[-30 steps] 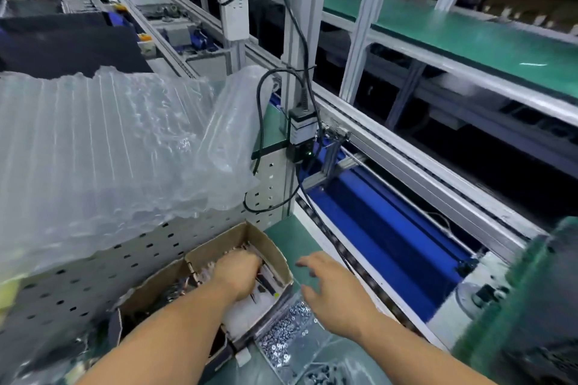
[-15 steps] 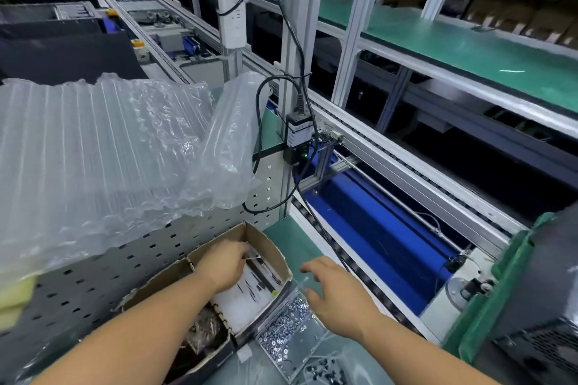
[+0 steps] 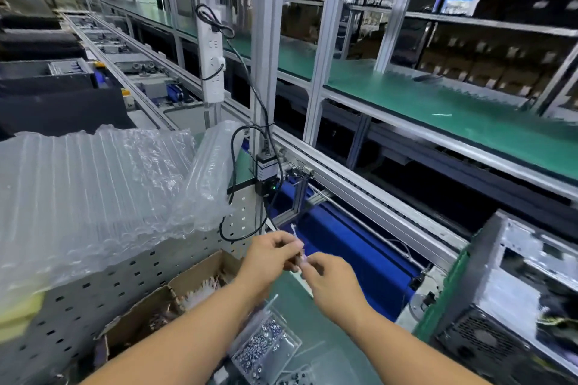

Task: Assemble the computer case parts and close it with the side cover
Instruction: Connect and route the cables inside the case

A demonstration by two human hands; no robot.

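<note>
Both hands meet in front of me above the bench. My left hand (image 3: 271,255) pinches a thin pale cable tie (image 3: 297,236) whose tip sticks up past the fingers. My right hand (image 3: 328,278) pinches the tie's lower end right beside the left fingers. The open computer case (image 3: 513,300) stands at the right edge on the line, with its silver frame and a vented black unit showing. A cardboard box (image 3: 175,294) of small parts sits below the left forearm. Under the hands lies a clear tray of screws (image 3: 266,344).
A big sheet of air-cushion wrap (image 3: 93,194) covers the perforated metal rack (image 3: 103,287) on the left. A blue conveyor belt (image 3: 341,247) runs ahead. A scanner on a black cable (image 3: 266,169) hangs from the aluminium post (image 3: 266,40). Green shelves (image 3: 438,100) stand behind.
My left hand has come up out of the cardboard box with a cable tie. My right hand has risen from the screw tray to meet it. The view has tilted up.
</note>
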